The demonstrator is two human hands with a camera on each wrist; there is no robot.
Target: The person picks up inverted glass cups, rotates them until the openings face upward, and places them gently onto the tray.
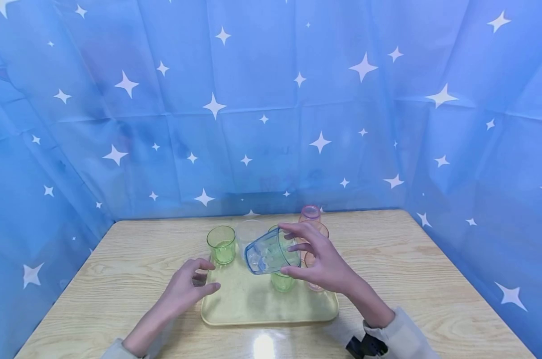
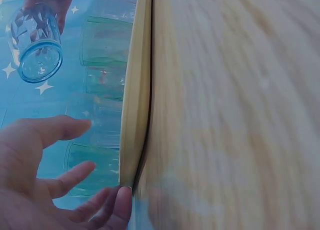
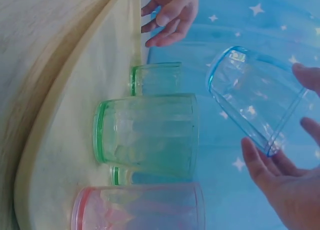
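A clear blue-tinted glass (image 1: 267,253) is held by its rim in my right hand (image 1: 322,263), fingers and thumb on opposite sides. It hangs tilted above the tray (image 1: 248,311), its base pointing left. My left hand (image 1: 189,287) is at the tray's left edge, fingers loosely bent with nothing between them. In the left wrist view, its fingertips (image 2: 123,200) are close to the tray rim; whether they touch it I cannot tell. A green glass (image 1: 221,245) stands upright just beyond that hand. Below the blue glass, another green glass (image 1: 282,283) is partly hidden.
Beside the left green glass stands a colourless glass (image 1: 248,230). Orange and pink glasses stand along the tray's right side, partly behind my right hand; a pink glass (image 3: 140,210) shows in the right wrist view. A blue star-patterned curtain (image 1: 262,124) surrounds the wooden table (image 1: 423,279).
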